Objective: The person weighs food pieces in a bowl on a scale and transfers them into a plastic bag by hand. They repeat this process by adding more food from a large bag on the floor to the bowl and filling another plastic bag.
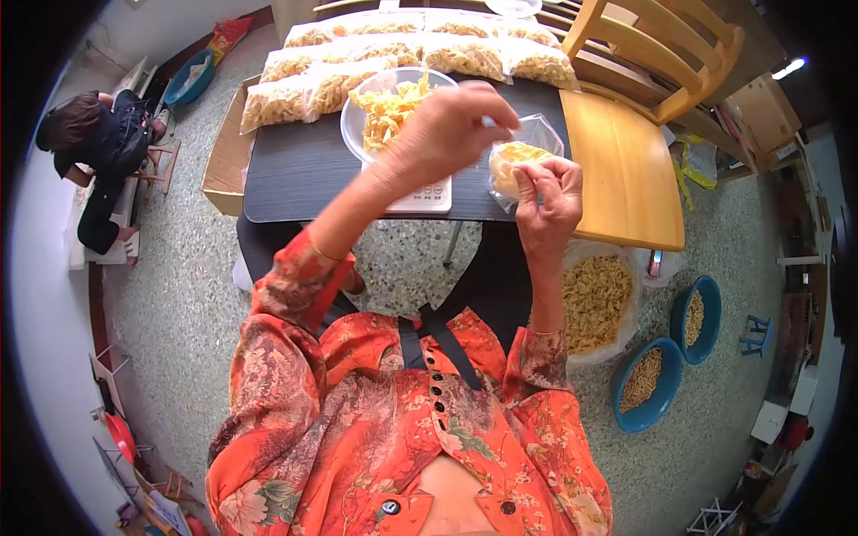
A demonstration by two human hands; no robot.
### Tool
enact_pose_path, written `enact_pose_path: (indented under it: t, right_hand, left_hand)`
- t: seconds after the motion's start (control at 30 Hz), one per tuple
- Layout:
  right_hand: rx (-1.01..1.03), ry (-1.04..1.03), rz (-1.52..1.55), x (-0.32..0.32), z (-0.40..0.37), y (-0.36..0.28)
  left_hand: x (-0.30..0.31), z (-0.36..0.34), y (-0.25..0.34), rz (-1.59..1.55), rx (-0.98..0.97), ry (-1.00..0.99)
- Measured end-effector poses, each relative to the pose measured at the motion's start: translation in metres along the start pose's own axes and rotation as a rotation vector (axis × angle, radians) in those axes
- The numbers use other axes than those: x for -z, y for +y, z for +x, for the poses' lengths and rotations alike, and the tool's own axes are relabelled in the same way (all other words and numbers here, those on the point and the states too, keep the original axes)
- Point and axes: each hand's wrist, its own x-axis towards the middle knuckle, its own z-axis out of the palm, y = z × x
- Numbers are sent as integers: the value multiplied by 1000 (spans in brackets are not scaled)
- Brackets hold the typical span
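Observation:
A clear plastic bag part-filled with yellowish dried strips is at the table's front right. My right hand pinches its near right side between thumb and fingers. Just left of the bag's mouth, my left hand hovers with its fingers curled together; whatever they may hold is hidden. Under my left forearm stands a white bowl of pale yellow dried strips. It rests on a white scale with buttons, partly covered by my arm.
Several filled clear bags line the back of the dark table. A wooden chair adjoins its right side. Below are a large bag of dried pieces and two blue basins. Another person sits at far left.

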Motion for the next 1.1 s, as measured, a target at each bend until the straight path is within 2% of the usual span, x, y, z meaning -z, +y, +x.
enact_pose_path:
  t: [0.1, 0.17, 0.23, 0.37, 0.57, 0.67, 0.9, 0.97, 1.1]
  right_hand:
    - [25, 13, -29, 0, 2, 0]
    - [21, 9, -29, 0, 3, 0]
    - [25, 7, -26, 0, 2, 0]
    - [44, -9, -45, 0, 3, -1]
    - [62, -23, -95, -1, 5, -2]
    - [20, -44, -54, -2, 1, 2]
    - [27, -51, -60, -3, 3, 0]
    - [37, -42, -80, -4, 4, -1]
    - [40, -26, -79, -4, 4, -2]
  left_hand:
    - [48, -8, -22, 123, 81, -32]
    - [74, -17, -29, 417, 134, -78]
    - [85, -26, -33, 487, 159, -150]
    - [87, -45, -48, 523, 190, -259]
    - [70, -48, -66, 620, -66, -349]
    - [62, -46, -58, 640, 8, -334]
    - [56, -44, -56, 653, -29, -332]
    - [52, -41, -57, 707, 36, -360]
    - [48, -41, -56, 719, -20, -302]
